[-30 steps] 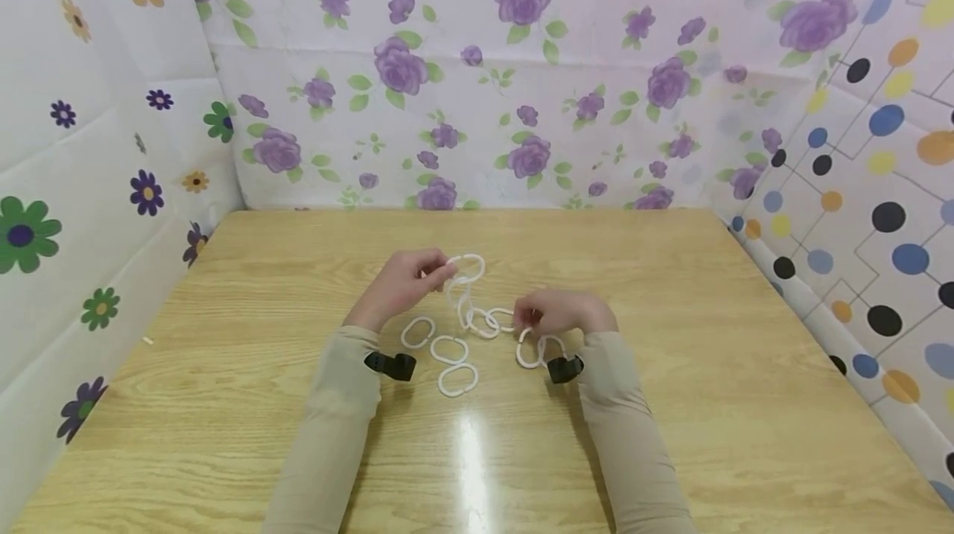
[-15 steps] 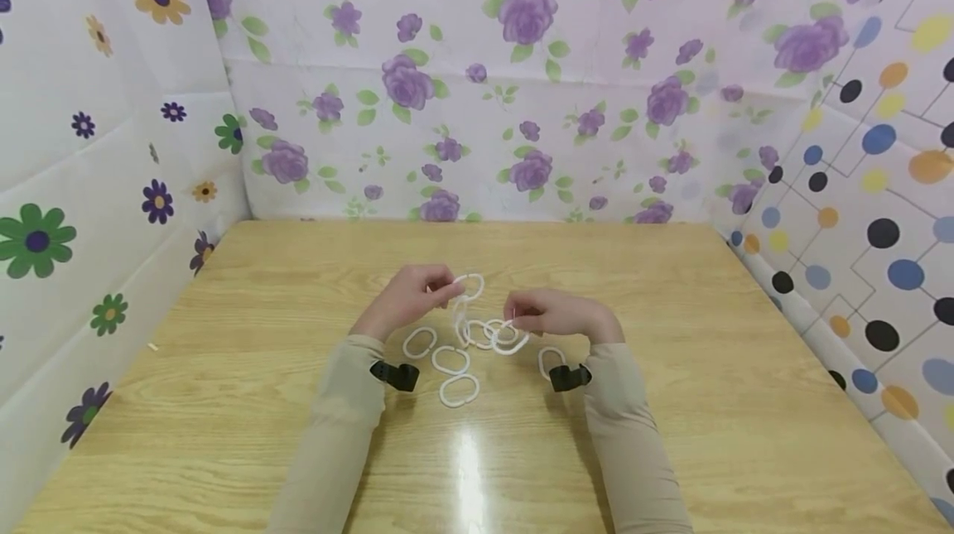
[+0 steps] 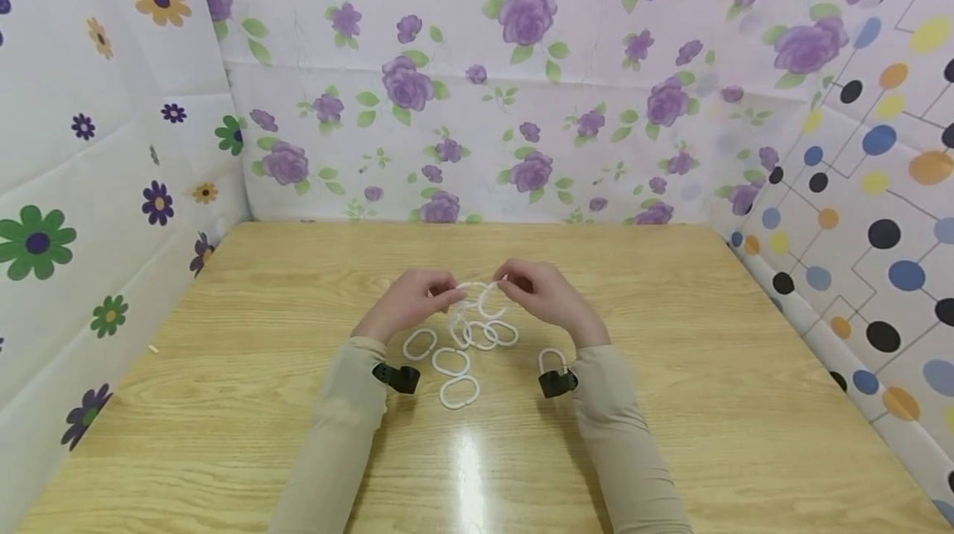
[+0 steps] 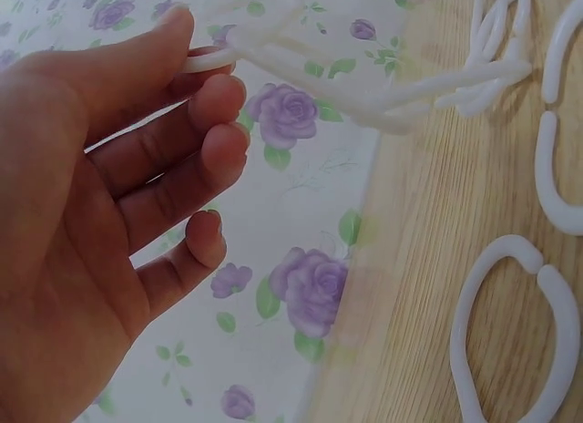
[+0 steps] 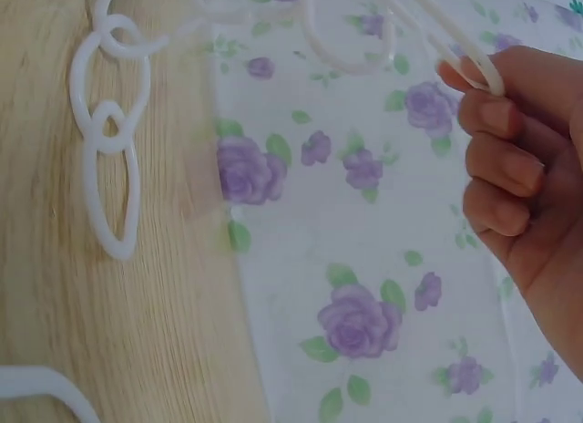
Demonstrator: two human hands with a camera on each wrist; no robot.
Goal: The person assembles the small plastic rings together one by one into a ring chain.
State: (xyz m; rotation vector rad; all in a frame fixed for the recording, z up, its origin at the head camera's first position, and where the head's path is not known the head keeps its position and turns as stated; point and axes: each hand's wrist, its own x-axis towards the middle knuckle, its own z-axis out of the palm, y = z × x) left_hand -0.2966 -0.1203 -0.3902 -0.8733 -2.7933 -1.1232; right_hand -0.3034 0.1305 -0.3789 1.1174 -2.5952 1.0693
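In the head view my left hand pinches a white plastic C-shaped link between thumb and forefinger, its other fingers loosely bent. That link tops a chain of several white links, which hangs down and trails onto the table. My right hand pinches a separate white link between thumb and fingertips, raised close beside the link in my left hand. The two raised links overlap in the head view; whether they are hooked together cannot be told.
Several loose white links, one of them at the front, lie on the wooden table between my forearms. Another loose link lies by my right wrist, partly hidden by the wrist camera. Patterned cloths enclose the table's back and sides.
My right hand has picked up a link from the right of the table and brought it up and left to the left hand's link. The left hand stays nearly still, holding the chain.
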